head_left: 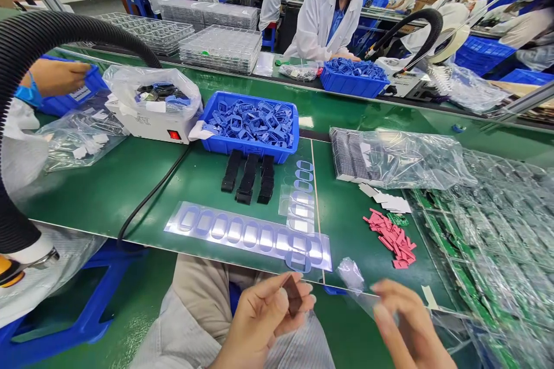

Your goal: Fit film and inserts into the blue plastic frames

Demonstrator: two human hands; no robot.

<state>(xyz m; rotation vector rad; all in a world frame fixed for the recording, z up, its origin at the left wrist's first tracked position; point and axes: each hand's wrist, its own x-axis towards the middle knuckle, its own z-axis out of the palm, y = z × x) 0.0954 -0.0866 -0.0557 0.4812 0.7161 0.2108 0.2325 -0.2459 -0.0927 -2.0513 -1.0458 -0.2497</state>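
My left hand (264,314) is at the bottom centre, its fingers curled around a small dark flat piece (293,294) pinched at the fingertips. My right hand (404,323) is at the bottom right, blurred by motion, beside a thin clear plastic film (355,279) that it seems to pull; its fingers are smeared. Just beyond both hands lies a clear strip of oval blue-edged stickers (246,233) on the green table (130,184).
A blue bin of blue frames (251,124), three black blocks (249,176), pink strips (393,239), white tabs (387,199), bagged parts (389,155) and trays of green boards (489,230) lie ahead. A black hose (26,40) curves at left. Co-workers in white coats work beyond.
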